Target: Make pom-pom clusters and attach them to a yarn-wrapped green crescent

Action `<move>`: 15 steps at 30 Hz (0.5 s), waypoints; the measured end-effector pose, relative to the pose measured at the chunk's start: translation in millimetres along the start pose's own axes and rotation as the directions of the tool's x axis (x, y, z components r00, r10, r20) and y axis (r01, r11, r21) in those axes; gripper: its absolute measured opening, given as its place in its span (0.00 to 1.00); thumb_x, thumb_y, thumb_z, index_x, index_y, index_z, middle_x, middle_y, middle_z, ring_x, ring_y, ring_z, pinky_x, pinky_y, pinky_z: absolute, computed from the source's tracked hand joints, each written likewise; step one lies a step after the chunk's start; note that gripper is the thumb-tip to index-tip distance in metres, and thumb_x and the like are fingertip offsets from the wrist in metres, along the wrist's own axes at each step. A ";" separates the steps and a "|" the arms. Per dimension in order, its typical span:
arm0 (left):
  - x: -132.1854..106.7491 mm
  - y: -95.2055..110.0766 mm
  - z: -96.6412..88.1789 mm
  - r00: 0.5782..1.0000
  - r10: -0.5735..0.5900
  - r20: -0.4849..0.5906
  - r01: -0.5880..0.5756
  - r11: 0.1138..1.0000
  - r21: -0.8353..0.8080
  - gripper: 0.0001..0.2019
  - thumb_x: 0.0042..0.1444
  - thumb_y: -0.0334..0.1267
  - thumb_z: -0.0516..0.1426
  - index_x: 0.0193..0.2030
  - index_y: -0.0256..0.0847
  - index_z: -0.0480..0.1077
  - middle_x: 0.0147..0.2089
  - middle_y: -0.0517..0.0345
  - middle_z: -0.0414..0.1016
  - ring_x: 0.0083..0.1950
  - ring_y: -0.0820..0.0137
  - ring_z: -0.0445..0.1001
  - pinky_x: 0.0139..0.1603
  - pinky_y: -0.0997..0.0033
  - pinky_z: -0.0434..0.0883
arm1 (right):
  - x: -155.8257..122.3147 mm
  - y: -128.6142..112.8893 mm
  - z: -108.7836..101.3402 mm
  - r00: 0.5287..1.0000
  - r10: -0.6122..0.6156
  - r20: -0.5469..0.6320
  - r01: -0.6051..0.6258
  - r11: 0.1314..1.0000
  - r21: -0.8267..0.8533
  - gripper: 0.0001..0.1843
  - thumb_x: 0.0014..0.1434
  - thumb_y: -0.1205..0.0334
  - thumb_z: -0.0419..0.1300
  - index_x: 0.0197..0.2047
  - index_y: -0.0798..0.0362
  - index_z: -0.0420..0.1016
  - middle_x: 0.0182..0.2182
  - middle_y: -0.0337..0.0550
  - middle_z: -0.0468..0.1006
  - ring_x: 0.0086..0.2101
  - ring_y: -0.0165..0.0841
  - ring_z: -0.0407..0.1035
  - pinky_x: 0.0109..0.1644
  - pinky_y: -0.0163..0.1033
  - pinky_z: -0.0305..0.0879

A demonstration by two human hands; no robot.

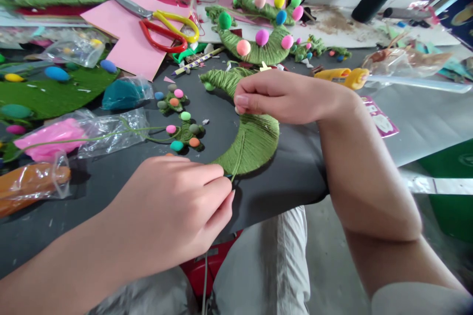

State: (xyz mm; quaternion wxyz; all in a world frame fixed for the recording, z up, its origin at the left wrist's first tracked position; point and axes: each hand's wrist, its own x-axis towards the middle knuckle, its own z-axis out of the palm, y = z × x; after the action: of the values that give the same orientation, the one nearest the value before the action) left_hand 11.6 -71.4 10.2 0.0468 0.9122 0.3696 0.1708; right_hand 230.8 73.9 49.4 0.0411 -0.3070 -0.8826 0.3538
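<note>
A crescent wrapped in green yarn lies at the dark table's front edge, its open side facing left. My right hand is closed over its upper half, fingertips at the inner edge; the fingers' undersides are hidden. At the lower tip, my left hand is closed in a pinch. A loose strand of green yarn runs down the crescent into those left fingers, which cover the tip. A light green pom-pom sits by the upper tip. Left of the crescent lie two small green yarn pieces with coloured pom-poms.
Red-and-yellow-handled scissors rest on pink sheets at the back. Behind the crescent lies another green crescent with pom-poms. A yellow glue gun is at right. Bagged pink, teal and orange clay-like lumps lie left.
</note>
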 end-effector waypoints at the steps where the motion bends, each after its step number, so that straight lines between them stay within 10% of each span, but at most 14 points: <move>1: -0.3 -0.1 0.0 1.000 -0.003 0.000 0.003 1.000 0.001 0.15 0.63 0.33 0.56 0.23 0.43 0.68 0.23 0.63 0.67 0.22 0.70 0.67 0.27 0.61 0.61 | 1.0 -0.3 1.9 0.999 -0.016 -0.035 0.017 1.000 0.019 0.14 0.73 0.60 0.54 0.34 0.52 0.68 0.29 0.35 0.66 0.31 0.27 0.58 0.37 0.36 0.57; 7: -1.3 0.0 0.4 1.000 -0.003 -0.005 0.003 1.000 -0.005 0.15 0.64 0.33 0.56 0.24 0.43 0.67 0.23 0.63 0.67 0.22 0.70 0.67 0.28 0.61 0.61 | 4.2 -1.2 8.9 0.976 -0.022 -0.217 0.055 0.987 0.148 0.27 0.73 0.52 0.56 0.24 0.51 0.54 0.22 0.33 0.53 0.26 0.27 0.49 0.31 0.38 0.49; 15: 0.3 -0.6 0.8 1.000 0.006 -0.007 -0.006 1.000 -0.005 0.15 0.64 0.33 0.56 0.24 0.43 0.67 0.23 0.63 0.66 0.22 0.70 0.67 0.27 0.61 0.61 | -4.0 2.6 -3.9 0.993 -0.052 0.105 0.030 0.979 0.202 0.13 0.60 0.55 0.71 0.38 0.51 0.72 0.28 0.32 0.70 0.29 0.26 0.59 0.30 0.35 0.57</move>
State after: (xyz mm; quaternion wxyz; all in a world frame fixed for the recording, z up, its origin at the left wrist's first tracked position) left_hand 11.7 -70.8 9.4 0.0472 0.9126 0.3665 0.1749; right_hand 236.5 75.5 51.2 0.0307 -0.2632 -0.8495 0.4563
